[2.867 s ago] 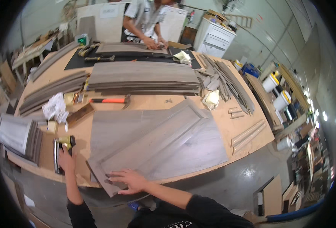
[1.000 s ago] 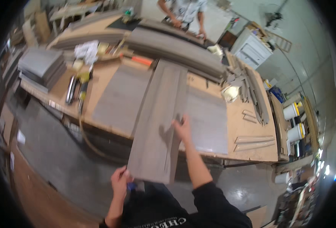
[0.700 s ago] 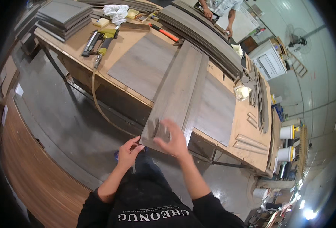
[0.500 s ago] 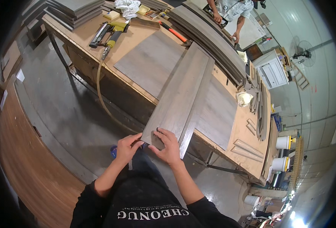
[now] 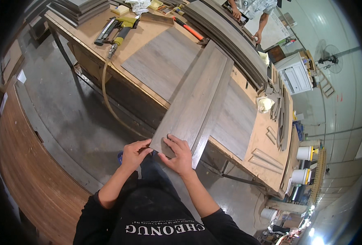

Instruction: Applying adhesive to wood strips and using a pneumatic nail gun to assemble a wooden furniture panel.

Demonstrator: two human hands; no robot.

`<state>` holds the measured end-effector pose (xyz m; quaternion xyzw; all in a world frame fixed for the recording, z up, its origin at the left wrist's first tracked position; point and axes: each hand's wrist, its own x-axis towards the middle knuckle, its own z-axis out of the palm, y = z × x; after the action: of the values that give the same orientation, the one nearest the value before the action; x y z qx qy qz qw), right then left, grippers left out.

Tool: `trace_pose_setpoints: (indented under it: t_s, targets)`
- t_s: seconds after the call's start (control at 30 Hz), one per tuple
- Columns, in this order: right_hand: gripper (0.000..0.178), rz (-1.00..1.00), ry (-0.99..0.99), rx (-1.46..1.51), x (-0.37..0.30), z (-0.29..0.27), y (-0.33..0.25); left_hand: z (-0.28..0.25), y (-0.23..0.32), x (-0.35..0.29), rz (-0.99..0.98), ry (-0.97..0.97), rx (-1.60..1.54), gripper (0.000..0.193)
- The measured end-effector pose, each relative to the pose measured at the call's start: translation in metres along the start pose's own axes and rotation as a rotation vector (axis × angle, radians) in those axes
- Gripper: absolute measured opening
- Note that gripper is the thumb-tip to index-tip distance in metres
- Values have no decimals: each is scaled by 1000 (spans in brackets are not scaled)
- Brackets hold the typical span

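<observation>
A long grey wood-grain board (image 5: pixel 189 98) with a ridge along its right side lies across the workbench, its near end jutting past the bench edge toward me. My left hand (image 5: pixel 135 155) pinches the board's near left corner between thumb and fingers. On the same end, my right hand (image 5: pixel 177 157) has its fingers on the top face and its thumb at the end edge. Beneath the board, wide grey panelling shows on both sides, a left part (image 5: pixel 160 61) and a right part (image 5: pixel 235 118).
The workbench (image 5: pixel 62 28) carries a yellow-black nail gun (image 5: pixel 121 30) with a trailing hose, an orange-handled hammer (image 5: pixel 191 30), stacked grey planks (image 5: pixel 226 38) and thin offcuts (image 5: pixel 266 161). A co-worker's arm (image 5: pixel 262 24) reaches in at the far side. A brown panel (image 5: pixel 29 171) stands at left.
The view has shifted slightly. Both hands keep nearly the same hold on the board's near end. The co-worker's arm has moved a little.
</observation>
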<state>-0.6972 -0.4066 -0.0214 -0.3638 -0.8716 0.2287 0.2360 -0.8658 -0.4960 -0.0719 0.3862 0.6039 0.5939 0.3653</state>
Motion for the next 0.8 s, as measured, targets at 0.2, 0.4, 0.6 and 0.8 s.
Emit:
trace_pose_setpoints:
  t_s: [0.2,0.4,0.6,0.8]
  targets:
    - [59,8,-15,-28,2,-1,-4,-4,4,3,8,-74,79,41]
    - [61,-25,-11,-18,9,0,-4,-4,-7,3,-93,-59,-58,42]
    - [61,-31,-32,19,12,2,1,-6,7,9,5,-73,29,49]
    - [61,14,-89,37,13,2,-1,-6,0,8,69,-54,109,48]
